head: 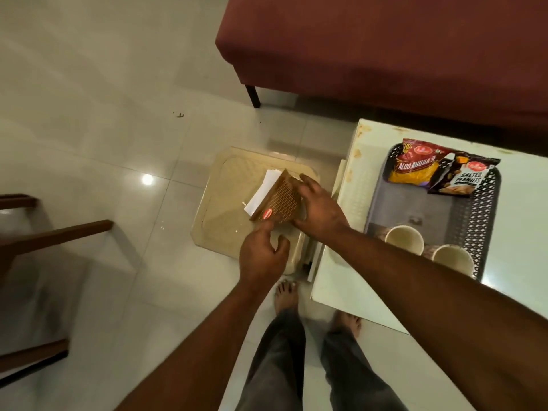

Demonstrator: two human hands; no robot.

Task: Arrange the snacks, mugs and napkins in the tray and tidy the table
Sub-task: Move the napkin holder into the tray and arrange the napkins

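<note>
A brown patterned napkin holder (280, 200) with white napkins (268, 188) sticking out of its top stands tilted on a beige plastic stool (219, 215). My right hand (320, 209) grips the holder's right side. My left hand (264, 250) has its fingers apart, with the index fingertip touching the holder's lower corner by a red label. To the right, a dark lattice-edged tray (421, 203) lies on the white table (350, 280). In it are an Aloo Bhujia packet (415, 167), a Salted Peanuts packet (462, 179) and two pale mugs (404, 238) (452, 259).
A maroon sofa (385, 54) runs behind the table, one dark leg on the glossy tiled floor. Wooden chair parts (44, 238) stand at the left edge. My bare feet (286, 295) are close to the stool and the table's corner.
</note>
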